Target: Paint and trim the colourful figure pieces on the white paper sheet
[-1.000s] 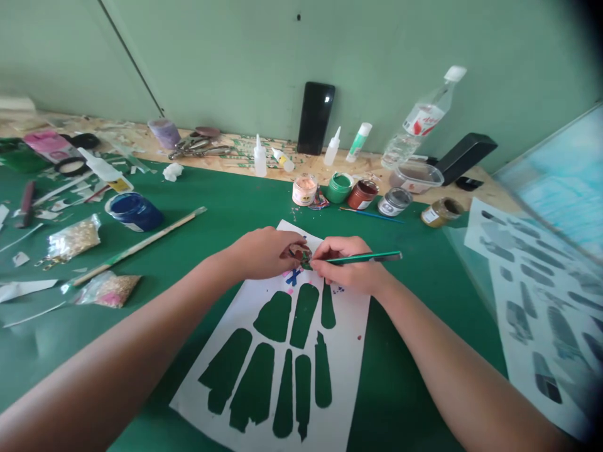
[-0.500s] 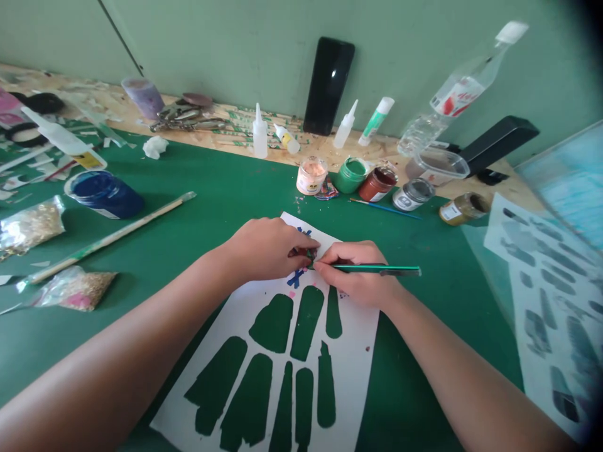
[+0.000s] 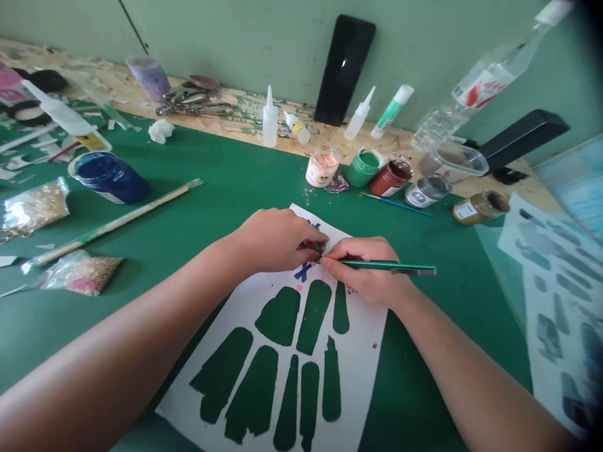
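Observation:
A white paper sheet (image 3: pixel 358 351) with several tapered cut-out openings lies on the green mat. My right hand (image 3: pixel 365 267) grips a slim green pen-like tool (image 3: pixel 405 268), its tip pointing left toward the fingers of my left hand. My left hand (image 3: pixel 280 245) rests over the upper part of the sheet, thumb and fingers pinched together. Something small and dark, with bits of colour, shows between those fingers, mostly hidden. Beside them are dark blue marks (image 3: pixel 303 272) and small pink flecks on the paper.
Behind the sheet stand open paint jars: peach (image 3: pixel 322 168), green (image 3: pixel 364 168), brown-red (image 3: pixel 391 179) and others, with a thin brush (image 3: pixel 398 204). To the left are a blue paint jar (image 3: pixel 108 179), a wooden stick (image 3: pixel 117 221) and small bags. A phone (image 3: pixel 345 69) leans against the wall.
The camera view has shifted a little, so the bench items appear further right and higher. Both hands keep nearly the same pose over the paper.

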Action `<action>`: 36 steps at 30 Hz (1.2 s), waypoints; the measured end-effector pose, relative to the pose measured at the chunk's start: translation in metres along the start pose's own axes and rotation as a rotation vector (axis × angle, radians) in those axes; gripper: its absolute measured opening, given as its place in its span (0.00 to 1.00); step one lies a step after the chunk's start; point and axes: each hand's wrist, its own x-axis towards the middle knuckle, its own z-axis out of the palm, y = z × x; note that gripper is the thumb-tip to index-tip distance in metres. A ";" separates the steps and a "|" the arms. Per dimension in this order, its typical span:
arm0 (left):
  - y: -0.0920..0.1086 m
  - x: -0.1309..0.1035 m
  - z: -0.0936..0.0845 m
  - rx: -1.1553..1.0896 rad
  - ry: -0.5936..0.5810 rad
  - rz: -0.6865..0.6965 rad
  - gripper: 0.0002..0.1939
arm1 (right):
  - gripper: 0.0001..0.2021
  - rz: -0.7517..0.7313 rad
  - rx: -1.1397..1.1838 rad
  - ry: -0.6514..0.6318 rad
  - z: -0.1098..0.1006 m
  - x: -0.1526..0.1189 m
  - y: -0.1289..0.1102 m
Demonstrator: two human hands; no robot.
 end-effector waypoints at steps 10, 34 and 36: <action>0.000 0.000 0.000 0.009 0.008 0.007 0.18 | 0.10 -0.022 -0.033 0.001 0.001 0.000 -0.002; 0.000 0.000 0.001 0.049 0.015 -0.001 0.17 | 0.07 0.017 -0.038 -0.093 -0.006 0.004 -0.003; 0.000 0.000 0.001 0.048 0.015 0.000 0.17 | 0.07 0.021 -0.033 -0.098 -0.007 0.004 -0.003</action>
